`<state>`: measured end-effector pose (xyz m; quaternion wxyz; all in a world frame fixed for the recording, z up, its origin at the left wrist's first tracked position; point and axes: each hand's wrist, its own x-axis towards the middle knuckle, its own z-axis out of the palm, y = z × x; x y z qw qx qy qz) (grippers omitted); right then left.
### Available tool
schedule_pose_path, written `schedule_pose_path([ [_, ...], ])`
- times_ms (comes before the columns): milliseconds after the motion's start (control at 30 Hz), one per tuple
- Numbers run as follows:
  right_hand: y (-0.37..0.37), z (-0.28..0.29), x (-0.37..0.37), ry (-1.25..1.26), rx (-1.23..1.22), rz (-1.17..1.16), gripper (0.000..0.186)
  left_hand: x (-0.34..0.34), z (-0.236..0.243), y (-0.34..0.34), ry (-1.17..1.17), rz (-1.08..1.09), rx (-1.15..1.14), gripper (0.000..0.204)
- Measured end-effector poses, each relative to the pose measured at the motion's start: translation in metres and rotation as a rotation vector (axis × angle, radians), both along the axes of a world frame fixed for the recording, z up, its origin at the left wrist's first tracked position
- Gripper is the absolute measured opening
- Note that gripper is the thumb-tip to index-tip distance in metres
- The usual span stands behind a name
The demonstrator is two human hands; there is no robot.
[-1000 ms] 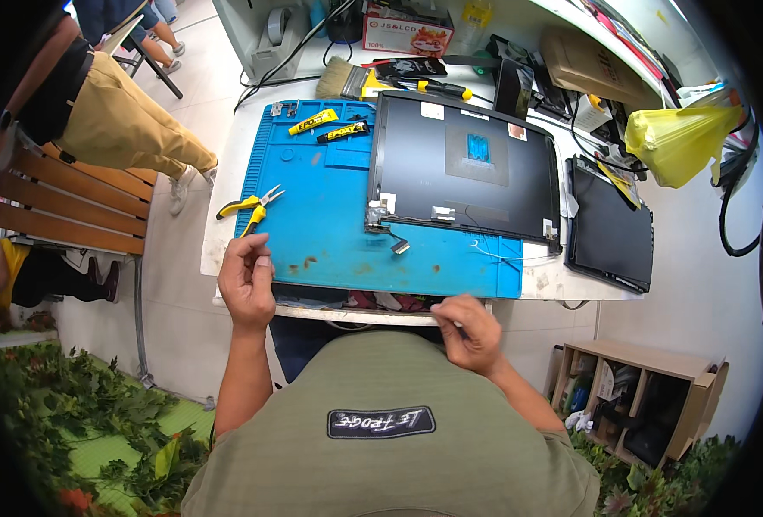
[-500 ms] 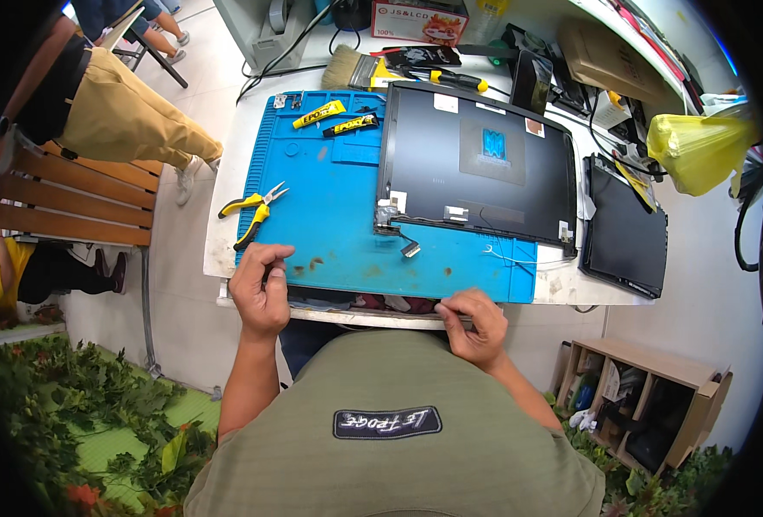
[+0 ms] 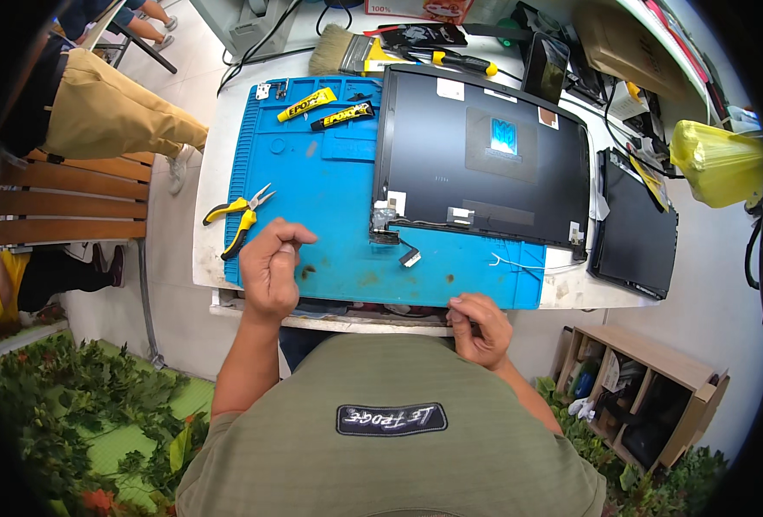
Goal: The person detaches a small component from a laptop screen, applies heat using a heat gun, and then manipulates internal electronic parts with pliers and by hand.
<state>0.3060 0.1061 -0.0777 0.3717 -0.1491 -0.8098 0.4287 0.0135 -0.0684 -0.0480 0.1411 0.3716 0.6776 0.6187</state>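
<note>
Between steps, we'd judge: left hand (image 3: pixel 271 274) over the blue mat (image 3: pixel 338 202), right hand (image 3: pixel 482 333) by the desk (image 3: pixel 571 291) edge, both curled narrow; we can't tell if anything's pinched. Dark screen lid (image 3: pixel 450 185) lies at left hand's 2 o'clock, pliers (image 3: pixel 249 208) at its 11. Next move likely calls for opened fingers, minding the loose cable (image 3: pixel 410 257).

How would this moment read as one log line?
Left hand: nothing visible held, near needle-nose pliers | Right hand: nothing visible held, near blue mat | Laptop lid: on mat, overhanging its right side
</note>
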Motion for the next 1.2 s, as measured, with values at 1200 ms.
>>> schedule_pose_path([
  [1200, 0.000, 0.003, -0.005, 0.024, 0.065, -0.008, 0.026, 0.004, 0.009, 0.017, 0.117, -0.039, -0.077, 0.023],
])
